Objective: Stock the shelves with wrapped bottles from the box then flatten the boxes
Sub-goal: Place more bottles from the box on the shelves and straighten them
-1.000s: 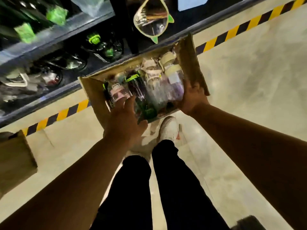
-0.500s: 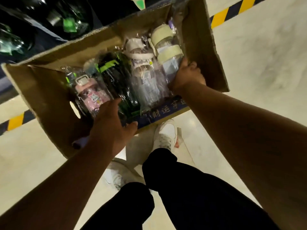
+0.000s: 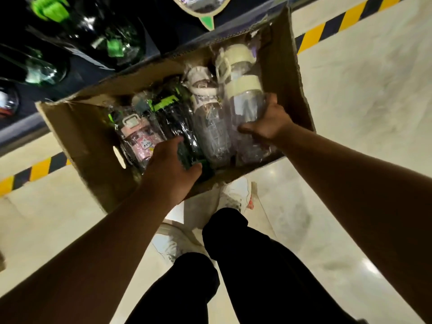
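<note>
An open cardboard box (image 3: 77,136) sits on the floor against the shelf, holding several plastic-wrapped bottles. My right hand (image 3: 266,120) grips a clear bottle with a cream lid (image 3: 245,99) at the box's right side. My left hand (image 3: 173,164) reaches into the box and curls around the lower end of a dark green bottle (image 3: 173,118). A pink bottle (image 3: 140,139) lies left of it and a clear bottle with a white lid (image 3: 208,118) lies between the two hands.
The dark shelf (image 3: 93,66) at the top left carries green-capped dark bottles (image 3: 117,40). A yellow-and-black floor stripe (image 3: 327,29) runs along its base. My legs and white shoes (image 3: 236,195) stand just behind the box on the pale tiled floor.
The view has closed in on the box. My right hand moved from the box's right edge onto the cream-lidded bottle. My left hand slid deeper in, onto the dark green bottle.
</note>
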{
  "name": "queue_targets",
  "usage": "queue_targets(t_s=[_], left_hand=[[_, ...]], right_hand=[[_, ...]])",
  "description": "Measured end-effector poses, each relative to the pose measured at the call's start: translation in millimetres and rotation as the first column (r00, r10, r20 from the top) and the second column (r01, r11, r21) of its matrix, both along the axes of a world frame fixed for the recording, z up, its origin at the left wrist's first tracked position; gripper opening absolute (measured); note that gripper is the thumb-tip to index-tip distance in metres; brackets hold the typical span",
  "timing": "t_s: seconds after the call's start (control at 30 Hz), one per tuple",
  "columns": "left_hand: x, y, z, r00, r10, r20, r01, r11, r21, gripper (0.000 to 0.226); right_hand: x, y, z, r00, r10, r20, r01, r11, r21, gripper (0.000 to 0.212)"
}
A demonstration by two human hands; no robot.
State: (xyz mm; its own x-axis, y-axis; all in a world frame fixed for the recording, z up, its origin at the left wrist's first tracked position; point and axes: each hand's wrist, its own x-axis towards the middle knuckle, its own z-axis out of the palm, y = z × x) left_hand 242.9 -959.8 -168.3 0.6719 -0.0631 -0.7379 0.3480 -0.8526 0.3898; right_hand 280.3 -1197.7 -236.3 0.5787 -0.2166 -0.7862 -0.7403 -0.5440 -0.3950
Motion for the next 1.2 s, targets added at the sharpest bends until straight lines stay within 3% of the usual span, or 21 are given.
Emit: queue_targets(t_s=[0.07, 0.2, 0.33, 0.43, 0.53, 0.6, 0.63, 0.7, 0.77, 0.83, 0.93, 1.0, 1.1, 1.17, 1.2], left_hand=[[6, -6, 5, 0.999, 0.027, -0.028, -0.028, 0.999, -0.039, 0.062], [19, -17, 9, 0.926, 0.326, -0.190, -0.357, 0.921, -0.158, 0.047], [23, -21, 11, 0.632, 0.597, -0.494, -0.748, 0.636, -0.190, 0.047], [16, -15, 4, 0.605, 0.588, -0.537, -0.771, 0.599, -0.213, 0.072], [8, 4, -6, 0.574, 0.671, -0.469, -0.809, 0.553, -0.198, 0.056], [5, 21, -11, 0.570, 0.702, -0.428, -0.810, 0.567, -0.149, 0.044], [3, 29, -14, 0.589, 0.690, -0.420, -0.794, 0.591, -0.141, 0.048], [0, 42, -19, 0.638, 0.645, -0.421, -0.749, 0.647, -0.143, 0.078], [-4, 53, -28, 0.650, 0.633, -0.421, -0.738, 0.657, -0.150, 0.103], [-4, 58, -36, 0.661, 0.621, -0.421, -0.733, 0.655, -0.184, 0.103], [0, 65, -44, 0.695, 0.585, -0.419, -0.699, 0.686, -0.202, 0.090], [0, 68, -47, 0.708, 0.565, -0.424, -0.679, 0.710, -0.186, 0.084], [-2, 69, -46, 0.713, 0.569, -0.409, -0.675, 0.715, -0.181, 0.073], [-7, 69, -44, 0.694, 0.592, -0.409, -0.699, 0.691, -0.185, 0.056], [-10, 69, -39, 0.689, 0.599, -0.409, -0.705, 0.685, -0.183, 0.052]], right_hand=[[-7, 5, 13, 0.988, -0.156, 0.008, 0.153, 0.977, 0.149, 0.089], [-22, 24, 41, 0.943, -0.290, -0.161, 0.329, 0.875, 0.355, 0.086], [-44, 55, 65, 0.929, -0.340, -0.142, 0.366, 0.799, 0.477, 0.079], [-65, 80, 73, 0.959, -0.282, -0.034, 0.259, 0.819, 0.512, 0.071], [-75, 88, 65, 0.948, -0.312, -0.054, 0.284, 0.758, 0.587, 0.042], [-69, 84, 56, 0.970, -0.244, -0.016, 0.218, 0.833, 0.509, 0.023], [-61, 82, 47, 0.989, -0.148, 0.014, 0.130, 0.905, 0.405, 0.030], [-45, 80, 24, 0.997, 0.072, -0.034, -0.067, 0.989, 0.135, 0.064], [-29, 88, 4, 0.970, 0.179, -0.163, -0.189, 0.981, -0.052, 0.093], [-18, 101, -13, 0.951, 0.206, -0.233, -0.246, 0.956, -0.161, 0.110], [-17, 111, -35, 0.957, 0.200, -0.210, -0.255, 0.926, -0.279, 0.114], [-17, 108, -45, 0.967, 0.177, -0.185, -0.226, 0.929, -0.293, 0.114], [-14, 96, -50, 0.966, 0.160, -0.202, -0.200, 0.960, -0.195, 0.113], [-10, 90, -37, 0.975, 0.062, -0.213, -0.070, 0.997, -0.027, 0.093], [-9, 88, -27, 0.978, -0.027, -0.209, 0.050, 0.993, 0.105, 0.070]])
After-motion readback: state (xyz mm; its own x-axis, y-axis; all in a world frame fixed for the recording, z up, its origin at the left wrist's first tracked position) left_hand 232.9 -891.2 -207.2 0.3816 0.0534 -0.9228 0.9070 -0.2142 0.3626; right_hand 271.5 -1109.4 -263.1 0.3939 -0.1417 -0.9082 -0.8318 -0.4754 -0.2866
